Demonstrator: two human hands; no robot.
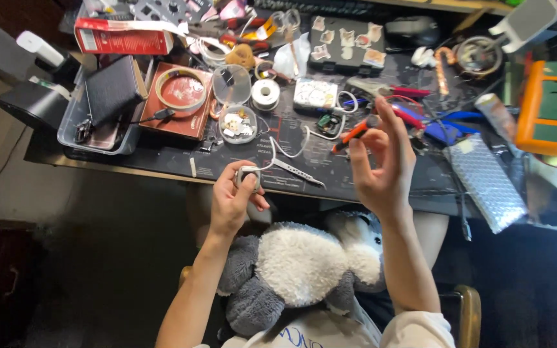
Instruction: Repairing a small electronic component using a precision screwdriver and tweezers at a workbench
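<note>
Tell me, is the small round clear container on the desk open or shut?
Open: the round clear container shows small parts inside, and its clear lid lies apart behind it.

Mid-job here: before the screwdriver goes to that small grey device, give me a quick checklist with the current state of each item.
1. Left hand grips the small grey device firmly: ok.
2. Right hand holds the orange-handled screwdriver: ok, pinched in the fingertips.
3. Screwdriver tip lined up with the device: not ok, they are apart.
4. White cable clear of the path: not ok, it trails from the device across the desk edge.
5. Screw position visible on the device: cannot tell.
6. Plush toy on the lap clear of both hands: ok.
</note>
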